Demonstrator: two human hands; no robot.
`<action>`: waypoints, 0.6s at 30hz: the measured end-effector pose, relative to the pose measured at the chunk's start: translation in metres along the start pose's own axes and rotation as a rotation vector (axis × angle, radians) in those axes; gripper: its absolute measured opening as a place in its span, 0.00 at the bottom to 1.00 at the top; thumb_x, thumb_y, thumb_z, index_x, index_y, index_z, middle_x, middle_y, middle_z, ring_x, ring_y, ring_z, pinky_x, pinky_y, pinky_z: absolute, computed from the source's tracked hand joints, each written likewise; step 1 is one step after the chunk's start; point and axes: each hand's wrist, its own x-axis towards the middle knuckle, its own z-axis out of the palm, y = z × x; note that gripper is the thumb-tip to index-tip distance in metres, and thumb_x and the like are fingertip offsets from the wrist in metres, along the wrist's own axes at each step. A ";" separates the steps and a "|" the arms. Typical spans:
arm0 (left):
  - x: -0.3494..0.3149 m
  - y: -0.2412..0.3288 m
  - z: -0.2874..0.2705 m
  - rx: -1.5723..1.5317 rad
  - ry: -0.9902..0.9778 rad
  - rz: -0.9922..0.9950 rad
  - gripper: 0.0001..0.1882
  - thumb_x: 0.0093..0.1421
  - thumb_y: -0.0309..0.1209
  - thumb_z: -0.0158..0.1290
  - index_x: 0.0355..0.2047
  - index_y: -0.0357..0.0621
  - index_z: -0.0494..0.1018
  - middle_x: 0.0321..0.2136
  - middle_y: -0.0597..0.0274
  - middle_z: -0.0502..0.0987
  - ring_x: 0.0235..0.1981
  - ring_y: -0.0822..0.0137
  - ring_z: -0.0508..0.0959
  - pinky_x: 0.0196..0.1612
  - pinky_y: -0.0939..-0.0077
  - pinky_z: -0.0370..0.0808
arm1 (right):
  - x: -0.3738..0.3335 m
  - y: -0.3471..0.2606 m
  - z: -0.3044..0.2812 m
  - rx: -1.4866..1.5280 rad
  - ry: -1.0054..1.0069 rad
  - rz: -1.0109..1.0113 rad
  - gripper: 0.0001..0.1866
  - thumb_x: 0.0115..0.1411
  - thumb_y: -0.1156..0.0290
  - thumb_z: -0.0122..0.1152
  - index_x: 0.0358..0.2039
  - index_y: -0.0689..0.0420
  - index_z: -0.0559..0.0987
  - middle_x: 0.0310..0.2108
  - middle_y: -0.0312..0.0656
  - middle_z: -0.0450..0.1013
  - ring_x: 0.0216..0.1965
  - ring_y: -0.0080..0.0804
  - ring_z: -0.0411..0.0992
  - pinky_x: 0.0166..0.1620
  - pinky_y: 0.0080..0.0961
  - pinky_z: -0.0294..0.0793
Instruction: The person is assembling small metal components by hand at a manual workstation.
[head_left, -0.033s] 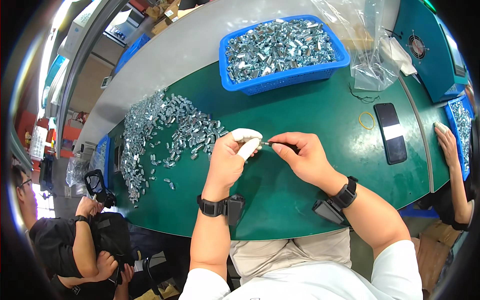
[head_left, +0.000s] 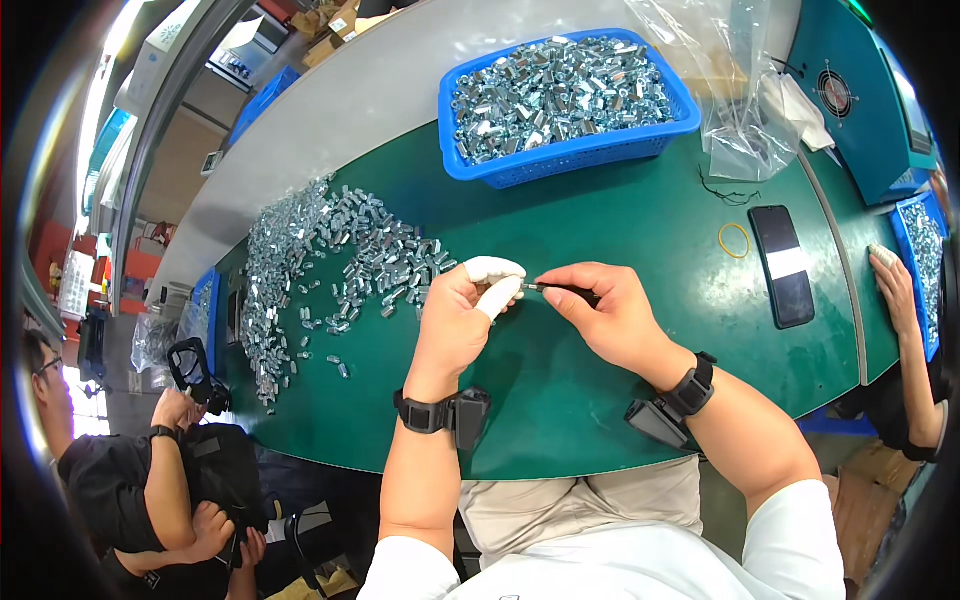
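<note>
On the near side of the blue basket (head_left: 580,168), the person's left hand (head_left: 455,322) and right hand (head_left: 618,312) come close together over the green tabletop (head_left: 560,225). Thumb and forefinger of the right hand are closed in a pinch around a slim tool (head_left: 533,287), dark at the handle, whose thin metal end points toward the left hand. White finger cots (head_left: 497,297) cover the left thumb and forefinger, which bend toward each other at that metal end; whether they grip a piece cannot be told, since the fingers hide the spot. Silvery metal sleeves (head_left: 560,95) heap up inside the basket, and a loose pile (head_left: 275,250) of similar ones spreads over the tabletop to its left and nearer the person. Just beside the basket's right end is a clear plastic bag (head_left: 745,140). Right of the basket and nearer the person, a yellow rubber band (head_left: 720,237) lies near a black smartphone (head_left: 782,268). Farther right of the basket stands a teal machine (head_left: 860,140), and on that side a co-worker's hand (head_left: 893,280) rests on the tabletop.
</note>
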 end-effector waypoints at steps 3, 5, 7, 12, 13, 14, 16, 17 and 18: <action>-0.002 -0.003 0.002 0.023 -0.006 0.003 0.07 0.60 0.20 0.55 0.38 0.39 0.78 0.32 0.66 0.79 0.33 0.76 0.77 0.38 0.81 0.73 | 0.000 0.002 0.005 -0.033 0.026 -0.052 0.08 0.64 0.73 0.57 0.39 0.62 0.81 0.27 0.32 0.74 0.29 0.15 0.68 0.31 0.17 0.67; -0.003 -0.003 0.002 0.021 -0.007 0.031 0.08 0.59 0.19 0.55 0.38 0.39 0.78 0.32 0.66 0.79 0.34 0.75 0.77 0.39 0.81 0.73 | -0.001 0.003 0.007 -0.014 0.072 -0.065 0.08 0.64 0.73 0.57 0.39 0.62 0.81 0.26 0.32 0.74 0.27 0.15 0.68 0.30 0.17 0.67; -0.004 -0.002 0.002 0.024 -0.011 0.091 0.09 0.58 0.17 0.55 0.39 0.38 0.78 0.33 0.65 0.79 0.35 0.74 0.78 0.40 0.80 0.74 | -0.001 0.000 0.006 0.002 0.059 -0.008 0.08 0.64 0.72 0.57 0.38 0.63 0.81 0.24 0.32 0.73 0.25 0.14 0.67 0.29 0.16 0.66; -0.003 -0.004 -0.001 0.126 -0.044 0.204 0.10 0.57 0.16 0.55 0.39 0.38 0.78 0.36 0.63 0.79 0.36 0.73 0.78 0.42 0.80 0.74 | 0.000 -0.002 0.002 0.073 0.005 0.133 0.10 0.64 0.69 0.58 0.33 0.63 0.81 0.17 0.30 0.69 0.20 0.13 0.63 0.23 0.17 0.63; -0.002 -0.003 -0.001 0.126 -0.054 0.241 0.10 0.56 0.16 0.55 0.39 0.38 0.78 0.37 0.62 0.79 0.36 0.73 0.78 0.42 0.79 0.74 | 0.000 -0.002 0.001 0.090 -0.010 0.149 0.10 0.64 0.69 0.58 0.32 0.62 0.82 0.16 0.30 0.68 0.18 0.13 0.62 0.22 0.17 0.62; -0.002 0.000 0.001 0.127 -0.064 0.279 0.10 0.56 0.16 0.56 0.39 0.38 0.78 0.38 0.61 0.79 0.36 0.73 0.78 0.42 0.79 0.74 | 0.000 -0.001 0.001 0.089 -0.012 0.148 0.10 0.64 0.69 0.58 0.32 0.62 0.82 0.16 0.30 0.68 0.18 0.13 0.62 0.22 0.17 0.62; -0.003 0.004 0.005 0.128 -0.072 0.318 0.10 0.56 0.16 0.56 0.39 0.38 0.78 0.38 0.60 0.79 0.36 0.73 0.78 0.42 0.79 0.75 | -0.001 0.000 0.001 0.126 0.006 0.147 0.11 0.64 0.68 0.58 0.31 0.62 0.81 0.16 0.29 0.67 0.18 0.12 0.60 0.21 0.17 0.59; -0.005 0.007 0.010 0.029 -0.017 0.261 0.10 0.56 0.17 0.56 0.39 0.38 0.78 0.38 0.61 0.79 0.36 0.73 0.78 0.41 0.79 0.75 | -0.001 0.001 0.001 0.144 0.015 0.147 0.12 0.65 0.67 0.57 0.31 0.62 0.81 0.15 0.28 0.66 0.18 0.11 0.59 0.20 0.17 0.58; -0.006 0.013 0.017 -0.068 0.039 0.205 0.09 0.57 0.18 0.56 0.39 0.38 0.78 0.37 0.61 0.79 0.35 0.73 0.78 0.40 0.79 0.75 | -0.001 0.000 0.001 0.143 0.014 0.145 0.12 0.65 0.67 0.57 0.31 0.62 0.81 0.15 0.28 0.66 0.18 0.11 0.59 0.20 0.17 0.58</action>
